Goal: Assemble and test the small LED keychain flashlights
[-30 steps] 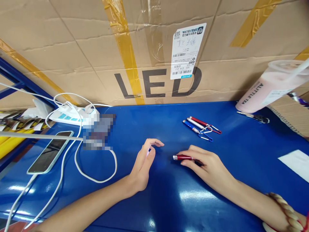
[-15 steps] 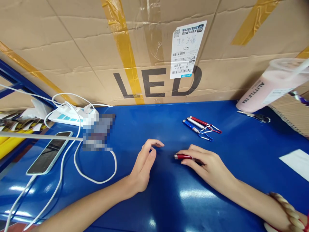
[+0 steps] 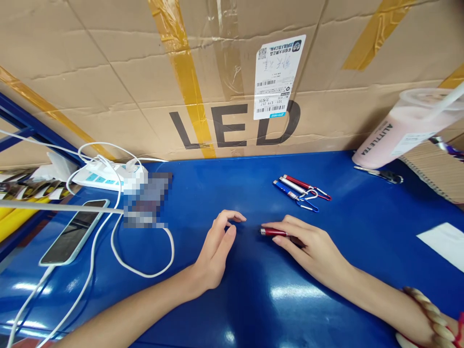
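Note:
My right hand point(image 3: 313, 244) is closed around a short red keychain flashlight point(image 3: 273, 232), whose silver-tipped end points left between thumb and index finger. The rest of it is hidden by the fingers. To the left, my left hand point(image 3: 219, 249) is held over the table with its fingers curved and apart, nothing in it. Beyond the right hand lie three more slim lights with carabiner clips: a red one point(image 3: 295, 181), a silver one point(image 3: 290, 184) and a blue one point(image 3: 286, 189). They rest side by side, clips toward the right.
A cardboard box point(image 3: 119, 96) walls off the back of the blue table point(image 3: 217, 183). On the left are a phone point(image 3: 74, 234), white cables and a power strip point(image 3: 97, 176). On the right stand a pink drink cup point(image 3: 391, 130), keys point(image 3: 384, 175) and white paper point(image 3: 442, 244).
The whole view has shifted very slightly. Both hands stay almost where they were, and the right still holds the red flashlight, its fingers barely altered.

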`<state>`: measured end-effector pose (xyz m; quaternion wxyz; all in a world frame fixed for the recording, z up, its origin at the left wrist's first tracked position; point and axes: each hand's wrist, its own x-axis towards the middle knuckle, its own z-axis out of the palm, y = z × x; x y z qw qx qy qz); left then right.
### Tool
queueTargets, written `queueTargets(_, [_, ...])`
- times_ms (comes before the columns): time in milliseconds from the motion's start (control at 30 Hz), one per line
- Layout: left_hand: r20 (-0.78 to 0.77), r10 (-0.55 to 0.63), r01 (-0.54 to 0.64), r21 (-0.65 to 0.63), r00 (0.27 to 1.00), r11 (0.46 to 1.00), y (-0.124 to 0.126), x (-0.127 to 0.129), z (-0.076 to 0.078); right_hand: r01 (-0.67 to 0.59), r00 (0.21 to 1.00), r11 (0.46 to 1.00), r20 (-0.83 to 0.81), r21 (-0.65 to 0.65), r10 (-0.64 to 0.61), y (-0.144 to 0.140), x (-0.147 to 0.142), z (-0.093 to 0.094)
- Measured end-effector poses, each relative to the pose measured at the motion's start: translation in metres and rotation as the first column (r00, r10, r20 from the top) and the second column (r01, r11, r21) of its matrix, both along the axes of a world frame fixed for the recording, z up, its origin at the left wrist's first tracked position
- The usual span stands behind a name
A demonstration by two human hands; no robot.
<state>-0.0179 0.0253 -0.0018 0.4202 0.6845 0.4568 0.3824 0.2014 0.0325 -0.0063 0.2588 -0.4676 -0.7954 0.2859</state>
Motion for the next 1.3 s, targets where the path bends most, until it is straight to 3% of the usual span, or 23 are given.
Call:
queueTargets(267, [-0.001,0.005,-0.005,-0.013,1.000,1.000,0.000,0.001,0.001,0.135,0.961,0.967,0.211,0.216,-0.181,0.017,0.010,-0.004])
queueTargets(600, [0.013,0.023,-0.022,-0.063,1.000,0.998,-0.001,0.004,0.003,0.073,0.928,0.891,0.296,0.447,-0.225,0.033,0.020,-0.015])
queueTargets(800, [0.008,0.034,-0.033,-0.083,0.999,0.996,-0.001,0.006,0.006,0.237,0.839,0.803,0.301,0.546,-0.453,0.038,0.026,-0.018])
queueTargets(867, [-0.004,0.037,-0.037,-0.084,0.999,0.996,-0.001,0.006,0.006,0.245,0.816,0.796,0.325,0.554,-0.478,0.041,0.029,-0.023])
queueTargets(1000, [-0.034,0.037,-0.040,-0.072,0.999,0.997,-0.002,0.007,0.008,0.158,0.854,0.835,0.352,0.527,-0.383,0.046,0.033,-0.025])
queueTargets(1133, [-0.091,0.026,-0.027,-0.015,0.996,1.000,-0.001,0.008,0.009,0.043,0.895,0.866,0.366,0.498,-0.255,0.044,0.029,-0.016])
queueTargets(1300, [-0.217,0.029,0.005,0.152,0.976,0.988,0.000,0.009,0.002,-0.183,0.939,0.914,0.339,0.363,0.054,0.032,0.016,-0.001])
